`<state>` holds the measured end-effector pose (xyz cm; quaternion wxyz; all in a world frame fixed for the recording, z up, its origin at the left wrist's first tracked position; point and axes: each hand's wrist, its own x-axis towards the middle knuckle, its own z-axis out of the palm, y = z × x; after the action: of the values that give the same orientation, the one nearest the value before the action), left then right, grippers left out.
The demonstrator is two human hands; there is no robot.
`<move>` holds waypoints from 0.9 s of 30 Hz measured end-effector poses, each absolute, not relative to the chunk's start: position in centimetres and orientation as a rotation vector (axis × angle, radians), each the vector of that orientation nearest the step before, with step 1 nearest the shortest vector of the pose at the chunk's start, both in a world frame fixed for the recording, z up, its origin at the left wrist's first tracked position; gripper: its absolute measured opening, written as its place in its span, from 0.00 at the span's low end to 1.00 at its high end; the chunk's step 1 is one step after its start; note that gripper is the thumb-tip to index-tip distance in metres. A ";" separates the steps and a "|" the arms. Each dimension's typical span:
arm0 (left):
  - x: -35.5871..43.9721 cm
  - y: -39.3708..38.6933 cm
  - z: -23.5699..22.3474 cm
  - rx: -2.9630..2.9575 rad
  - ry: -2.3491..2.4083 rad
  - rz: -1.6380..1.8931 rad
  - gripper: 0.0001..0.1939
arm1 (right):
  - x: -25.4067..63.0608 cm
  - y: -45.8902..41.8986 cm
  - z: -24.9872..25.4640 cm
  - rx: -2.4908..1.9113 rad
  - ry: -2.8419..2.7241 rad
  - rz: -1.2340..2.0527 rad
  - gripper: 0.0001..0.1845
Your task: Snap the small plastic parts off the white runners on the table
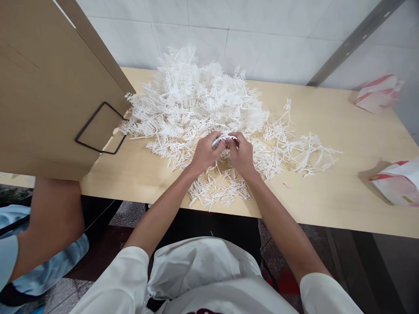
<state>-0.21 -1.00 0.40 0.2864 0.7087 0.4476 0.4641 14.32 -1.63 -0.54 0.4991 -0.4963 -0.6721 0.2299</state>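
My left hand (207, 150) and my right hand (241, 152) meet over the table, fingers closed on one white branched plastic piece (225, 138) that spans between them. Behind them rises a big heap of white branched plastic pieces (199, 96), frond-like and tangled. Short loose white sticks (219, 192) lie scattered below my hands and toward the table's front edge. To the right of my hands are bare, thinner white branches (310, 152). My fingertips partly hide the held piece.
A cardboard partition (55, 87) with a black wire bookend (101, 128) stands at the left. Beyond it shows a co-worker's arm (55, 218). Two red-and-white paper packets (379, 93) sit on the wooden table (327, 196) at the right. A tiled wall (271, 39) backs the table.
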 end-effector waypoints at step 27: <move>-0.7 -0.1 0.2 1.591 0.958 1.231 0.22 | 14.4 -1.9 0.3 -1.123 -1.732 0.641 0.17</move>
<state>-0.72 -0.13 0.20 0.4410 0.6410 0.3858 0.4958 14.41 -1.91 0.26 0.4705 -0.4586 -0.7071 0.2615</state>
